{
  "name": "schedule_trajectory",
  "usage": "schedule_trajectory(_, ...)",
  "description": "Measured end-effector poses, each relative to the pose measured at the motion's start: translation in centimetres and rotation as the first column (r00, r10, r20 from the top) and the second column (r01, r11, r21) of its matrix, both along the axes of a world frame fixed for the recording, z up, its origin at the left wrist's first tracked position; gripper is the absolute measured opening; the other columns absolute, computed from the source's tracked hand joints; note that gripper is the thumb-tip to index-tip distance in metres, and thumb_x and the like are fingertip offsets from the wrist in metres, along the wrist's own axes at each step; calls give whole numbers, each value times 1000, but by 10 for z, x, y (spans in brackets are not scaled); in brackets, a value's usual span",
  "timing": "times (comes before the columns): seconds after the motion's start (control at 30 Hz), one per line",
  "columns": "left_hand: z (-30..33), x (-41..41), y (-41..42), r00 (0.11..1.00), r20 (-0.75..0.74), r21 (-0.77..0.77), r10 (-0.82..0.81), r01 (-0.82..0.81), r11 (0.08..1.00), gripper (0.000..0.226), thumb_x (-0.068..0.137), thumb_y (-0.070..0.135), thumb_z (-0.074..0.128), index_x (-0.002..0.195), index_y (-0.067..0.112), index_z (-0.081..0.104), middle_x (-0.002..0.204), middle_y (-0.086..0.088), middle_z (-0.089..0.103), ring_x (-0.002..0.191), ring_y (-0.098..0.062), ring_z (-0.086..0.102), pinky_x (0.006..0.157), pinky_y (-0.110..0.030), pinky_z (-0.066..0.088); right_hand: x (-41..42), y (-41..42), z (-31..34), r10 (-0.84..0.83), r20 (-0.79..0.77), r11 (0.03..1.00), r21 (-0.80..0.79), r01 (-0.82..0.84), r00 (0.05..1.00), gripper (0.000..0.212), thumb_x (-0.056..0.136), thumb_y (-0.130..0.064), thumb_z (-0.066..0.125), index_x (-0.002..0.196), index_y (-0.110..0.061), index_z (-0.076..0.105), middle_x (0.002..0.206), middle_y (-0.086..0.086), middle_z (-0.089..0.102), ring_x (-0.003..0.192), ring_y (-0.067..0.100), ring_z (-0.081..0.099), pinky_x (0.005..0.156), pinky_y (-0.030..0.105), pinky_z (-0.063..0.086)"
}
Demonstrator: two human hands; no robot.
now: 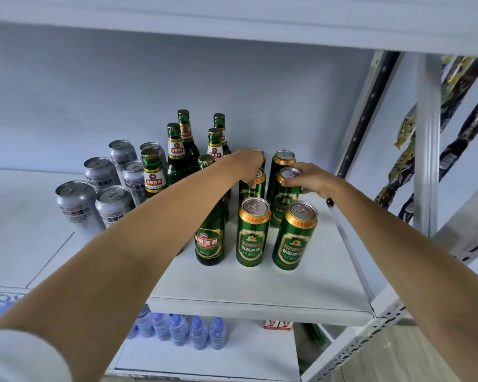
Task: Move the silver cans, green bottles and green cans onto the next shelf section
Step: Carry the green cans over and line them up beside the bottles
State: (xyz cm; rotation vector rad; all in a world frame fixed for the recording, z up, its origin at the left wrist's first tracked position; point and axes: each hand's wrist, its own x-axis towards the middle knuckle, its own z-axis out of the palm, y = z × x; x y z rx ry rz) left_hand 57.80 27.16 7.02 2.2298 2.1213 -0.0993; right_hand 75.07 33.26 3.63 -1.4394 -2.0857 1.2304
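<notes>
On the white shelf [260, 282] stand several silver cans [113, 205] at the left, several green bottles [177, 158] in the middle and several green cans [253, 232] at the right. My left hand [249, 164] reaches over the bottles and grips the top of a green can [255, 188] in the middle row. My right hand [312, 180] closes its fingers around the rim of another green can [284, 197] beside it. Two more green cans [294, 238] stand in front, one [283, 158] behind.
A grey slotted upright [367, 111] bounds the shelf on the right, with hanging snack packets [453, 106] beyond it. Bare shelf board [20, 216] extends to the left. Below, water bottles [182, 329] stand on the lower shelf. The shelf above [232, 26] hangs low overhead.
</notes>
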Motion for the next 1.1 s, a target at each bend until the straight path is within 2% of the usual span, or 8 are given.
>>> schedule_trajectory(0.17,43,-16,-19,995,91,127,-40,28,992,41,90,29,61,120,1,57,118,-14,62,109,-30,58,91,-36,47,-6,-19,16,-55,123,948,317,13,991,70,81,-31,73,142,-16,42,143,7,47,130,27,45,93,27,35)
schedule_trajectory(0.33,104,-47,-70,982,178,273,-68,17,962,36,95,29,52,125,11,60,128,-6,60,116,-23,54,87,-26,37,-28,-51,51,1,39,819,574,-23,999,42,89,-28,62,128,-11,57,133,7,57,120,20,53,92,23,35)
schedule_trajectory(0.43,112,-82,-105,987,162,250,-4,-38,967,34,97,31,49,119,11,64,126,-7,63,115,-24,56,90,-27,40,-49,-85,69,150,16,820,556,-133,989,34,92,-32,58,122,-15,61,120,0,64,102,9,57,88,20,40)
schedule_trajectory(0.53,94,-120,-130,988,95,71,117,-124,990,46,94,50,48,123,18,62,133,-5,59,124,-25,52,106,-38,35,-73,-113,77,281,60,850,448,-277,958,45,90,-42,58,128,-20,55,119,-7,59,105,7,54,90,23,41)
schedule_trajectory(0.63,75,-143,-146,968,209,-17,141,-141,990,45,86,52,59,120,21,64,124,-2,63,112,-22,58,102,-38,42,-95,-127,74,322,101,845,418,-334,941,56,85,-42,65,134,-18,51,127,-2,58,109,10,54,89,25,41)
schedule_trajectory(0.8,47,-151,-151,937,339,136,87,-141,981,36,84,26,70,119,16,64,117,-8,62,104,-24,59,85,-29,45,-113,-134,62,268,117,825,485,-291,956,46,82,-25,70,126,-15,57,126,5,61,111,19,58,85,26,44)
schedule_trajectory(0.97,38,-148,-150,943,327,241,59,-143,960,36,84,26,70,117,12,65,117,-13,63,90,-19,54,85,-30,45,-119,-139,62,228,102,839,484,-248,968,42,84,-14,67,125,-10,59,124,11,62,111,26,60,92,36,51)
schedule_trajectory(1.1,35,-146,-152,951,305,276,54,-142,951,39,84,29,68,119,12,64,118,-14,63,104,-28,58,83,-30,42,-119,-143,63,208,107,856,462,-234,972,43,84,-10,66,126,-9,58,126,13,60,111,28,60,94,45,52)
